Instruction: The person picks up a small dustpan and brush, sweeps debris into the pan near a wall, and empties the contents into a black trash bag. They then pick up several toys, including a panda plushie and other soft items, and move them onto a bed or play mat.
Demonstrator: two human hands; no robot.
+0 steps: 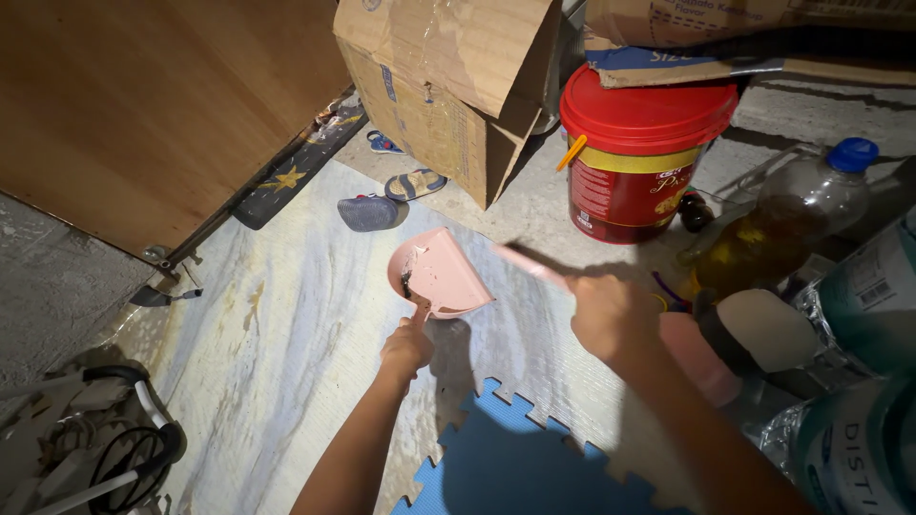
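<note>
The left hand [405, 349] is gripping the handle of a pink dustpan [441, 275], fingers closed tight around it. The right hand [611, 315] is clenching a pink brush handle [530, 266] that is pointing to ten o'clock, toward the dustpan. The dustpan is sitting on the pale floor mat [286, 324], pan end at twelve o'clock from the left hand. At one o'clock a cardboard box [448, 86] is leaning. A red bucket [641, 157] is standing at two o'clock. A blue foam puzzle tile [515, 467] is lying at six o'clock.
</note>
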